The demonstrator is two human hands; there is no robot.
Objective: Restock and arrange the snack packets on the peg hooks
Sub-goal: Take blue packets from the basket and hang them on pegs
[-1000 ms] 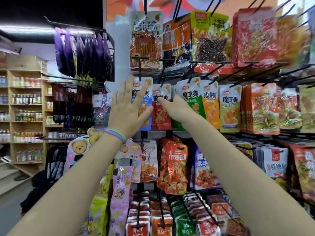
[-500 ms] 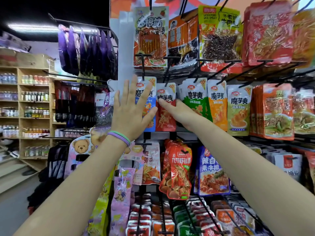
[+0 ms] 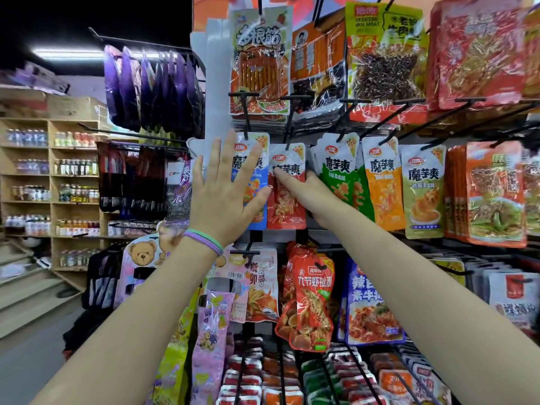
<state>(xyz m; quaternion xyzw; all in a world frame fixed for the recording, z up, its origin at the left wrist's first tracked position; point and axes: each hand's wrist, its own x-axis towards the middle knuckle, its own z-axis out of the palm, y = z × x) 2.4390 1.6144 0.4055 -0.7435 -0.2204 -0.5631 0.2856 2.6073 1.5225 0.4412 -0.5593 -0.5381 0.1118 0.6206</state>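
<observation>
Arranging step: left hand point(image 3: 225, 197) flat, fingers straight, against the blue foil snack packet point(image 3: 253, 182); right hand point(image 3: 304, 188) presses the adjacent red foil packet point(image 3: 285, 200), grip unclear; next, squaring both on their hooks.

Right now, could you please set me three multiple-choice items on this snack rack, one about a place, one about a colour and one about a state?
1. Where does the red packet hang?
A. Between the blue packet and the green packet
B. On the top row
C. Right of the orange packet

2. What colours are the bands on the left wrist?
A. Red and black
B. Purple and green
C. White and yellow

3. How is the left hand?
A. Fist closed
B. Pinching a hook
C. Fingers straight and spread against the blue packet

Answers: 1 A, the red packet sits between blue and green in the middle row; 2 B, the wristbands show purple and green; 3 C, the flat hand lies over the blue packet, while the right hand holds the red one.
</observation>
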